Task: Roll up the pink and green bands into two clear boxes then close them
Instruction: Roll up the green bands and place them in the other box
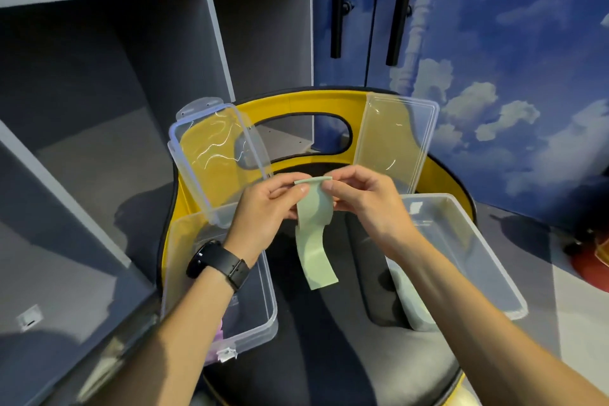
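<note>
While both clear boxes sit open on a black-and-yellow chair [329, 102], their lids leaning back against the chair's backrest, the work is going on in the air between them. Behind the chair stand a grey shelf unit [99, 43] and a blue cloud-painted wall [494, 76].

The left box [263, 300] lies partly under the left forearm; something pink shows through its near wall, probably a pink band, though it is too hidden to be sure. Its lid [214, 155] tilts up and back, which keeps the opening free. The right box [478, 260] has its lid [395, 138] propped the same way, and a pale green shape shows through its near corner, seemingly another band already inside.

Between the boxes, the left hand [267, 208], with a black watch [219, 262] on its wrist, and the right hand [365, 198] are raised close together. Each pinches one side of the top end of the green band [313, 227] between thumb and fingertips, the other fingers loosely curled. The top edge is bent over, which reads as the start of a roll. The rest of the band hangs below both hands in a loose curve, its free end dangling above the chair seat, touching neither box. Holding it by the end lets the strip hang straight, so it should wind up evenly.
</note>
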